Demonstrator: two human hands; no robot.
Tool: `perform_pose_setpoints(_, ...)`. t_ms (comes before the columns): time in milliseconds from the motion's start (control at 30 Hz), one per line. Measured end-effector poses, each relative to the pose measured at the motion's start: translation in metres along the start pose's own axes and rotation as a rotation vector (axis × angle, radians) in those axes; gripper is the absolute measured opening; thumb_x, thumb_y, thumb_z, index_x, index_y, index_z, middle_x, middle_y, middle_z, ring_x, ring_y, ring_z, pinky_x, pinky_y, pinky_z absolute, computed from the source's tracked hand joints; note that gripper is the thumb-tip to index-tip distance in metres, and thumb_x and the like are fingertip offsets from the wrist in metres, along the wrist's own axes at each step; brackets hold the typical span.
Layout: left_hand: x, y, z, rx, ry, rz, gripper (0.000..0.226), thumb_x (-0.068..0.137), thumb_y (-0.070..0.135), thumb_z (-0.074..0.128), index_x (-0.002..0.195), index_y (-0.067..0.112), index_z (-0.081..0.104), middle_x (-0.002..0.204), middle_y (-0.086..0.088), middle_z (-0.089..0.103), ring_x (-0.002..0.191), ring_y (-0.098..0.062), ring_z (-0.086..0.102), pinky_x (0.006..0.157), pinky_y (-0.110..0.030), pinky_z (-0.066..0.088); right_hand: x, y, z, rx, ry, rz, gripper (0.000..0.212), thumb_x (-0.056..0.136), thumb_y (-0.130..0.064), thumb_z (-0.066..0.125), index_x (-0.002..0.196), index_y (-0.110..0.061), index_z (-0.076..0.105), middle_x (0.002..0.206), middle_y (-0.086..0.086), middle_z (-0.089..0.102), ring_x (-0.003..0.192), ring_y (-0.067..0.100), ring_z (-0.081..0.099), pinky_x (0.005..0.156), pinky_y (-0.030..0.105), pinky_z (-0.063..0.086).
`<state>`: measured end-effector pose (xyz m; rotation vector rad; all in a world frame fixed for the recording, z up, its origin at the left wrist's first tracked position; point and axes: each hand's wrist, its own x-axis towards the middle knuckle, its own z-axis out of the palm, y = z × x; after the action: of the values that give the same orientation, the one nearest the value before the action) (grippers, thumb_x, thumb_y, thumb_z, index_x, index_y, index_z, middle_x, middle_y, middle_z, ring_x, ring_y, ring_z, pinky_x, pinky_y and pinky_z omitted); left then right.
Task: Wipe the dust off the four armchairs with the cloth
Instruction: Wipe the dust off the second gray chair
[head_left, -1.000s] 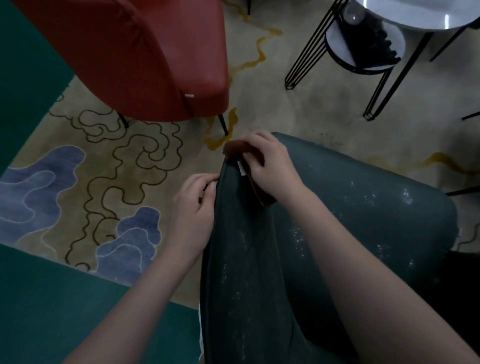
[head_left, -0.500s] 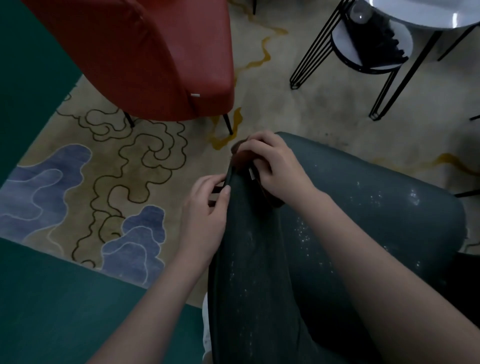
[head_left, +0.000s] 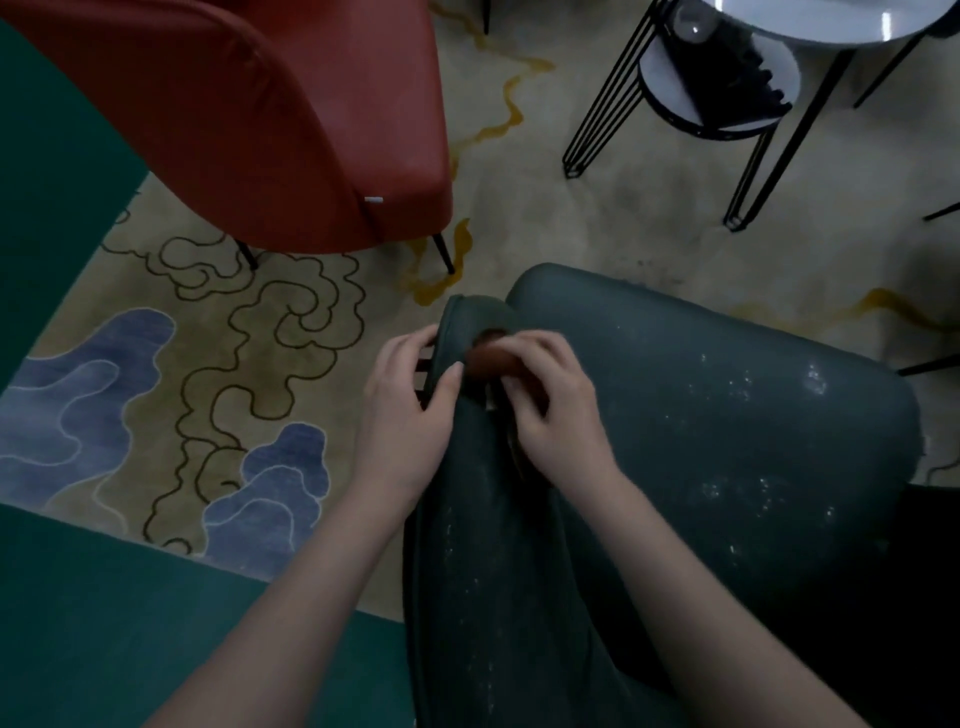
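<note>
A dark green armchair (head_left: 701, 441) fills the lower right, its seat and arm speckled with pale dust. My right hand (head_left: 556, 410) holds a small reddish-brown cloth (head_left: 488, 361) against the top of the chair's left arm, fingers curled over it. My left hand (head_left: 405, 415) grips the outer edge of that same arm, thumb on top and fingers wrapped around the side. A red armchair (head_left: 291, 119) stands on thin black legs at the upper left.
A patterned beige rug (head_left: 218, 364) with blue shapes and dark squiggles lies under the chairs, bordered by green floor (head_left: 104, 623). A round white table with black wire legs (head_left: 737, 93) stands at the upper right.
My right hand has slid the cloth back along the green chair's arm toward me, off its front tip. My left hand has followed along the arm's outer edge.
</note>
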<state>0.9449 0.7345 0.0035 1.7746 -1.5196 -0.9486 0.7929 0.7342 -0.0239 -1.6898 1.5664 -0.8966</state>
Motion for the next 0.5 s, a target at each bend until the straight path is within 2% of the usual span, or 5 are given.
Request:
perform_pose_setpoints(100, 0.015, 0.010, 0.005, 0.096, -0.020, 0.035, 0.051, 0.095, 0.027, 0.061, 0.143, 0.019, 0.045, 0.129, 0.005, 0.046, 0.121, -0.010, 0.045, 0.106, -0.033, 0.040, -0.016, 0.020, -0.001, 0.011, 0.040, 0.007, 0.032, 0.092, -0.007, 0.054, 0.121, -0.013, 0.065, 0.126, 0.002, 0.054, 0.117, 0.013, 0.049, 0.103, 0.014, 0.034)
perform_pose_setpoints(200, 0.022, 0.016, 0.014, 0.193, -0.057, 0.030, 0.063, 0.093, 0.034, 0.063, 0.148, 0.019, 0.039, 0.136, 0.003, 0.039, 0.117, -0.002, 0.036, 0.101, -0.016, 0.028, -0.018, 0.056, 0.002, 0.096, 0.126, 0.167, 0.036, 0.089, 0.000, 0.052, 0.120, -0.013, 0.066, 0.121, -0.001, 0.057, 0.114, 0.011, 0.052, 0.101, 0.011, 0.035)
perform_pose_setpoints(300, 0.022, 0.013, 0.021, 0.277, -0.053, 0.060, 0.072, 0.090, 0.037, 0.066, 0.151, 0.018, 0.033, 0.143, 0.001, 0.036, 0.123, -0.003, 0.034, 0.100, -0.013, 0.022, -0.031, 0.092, 0.012, 0.200, 0.159, 0.335, 0.040, 0.087, 0.007, 0.057, 0.115, -0.020, 0.066, 0.116, -0.002, 0.061, 0.110, 0.009, 0.055, 0.096, 0.008, 0.036)
perform_pose_setpoints(367, 0.022, 0.011, 0.023, 0.294, -0.017, 0.056, 0.077, 0.089, 0.036, 0.068, 0.152, 0.018, 0.029, 0.148, 0.000, 0.036, 0.132, -0.009, 0.033, 0.104, -0.017, 0.023, -0.041, 0.117, 0.022, 0.281, 0.185, 0.459, 0.037, 0.089, 0.005, 0.059, 0.112, -0.023, 0.065, 0.115, 0.000, 0.064, 0.108, 0.010, 0.057, 0.097, 0.018, 0.041)
perform_pose_setpoints(500, 0.023, 0.008, 0.026, 0.366, 0.031, 0.112, 0.074, 0.086, 0.034, 0.069, 0.149, 0.014, 0.037, 0.144, -0.001, 0.042, 0.130, -0.009, 0.036, 0.103, -0.016, 0.025, -0.041, 0.159, 0.047, 0.439, 0.192, 0.664, 0.027, 0.093, -0.002, 0.059, 0.115, -0.016, 0.064, 0.114, 0.003, 0.067, 0.109, 0.017, 0.060, 0.102, 0.038, 0.046)
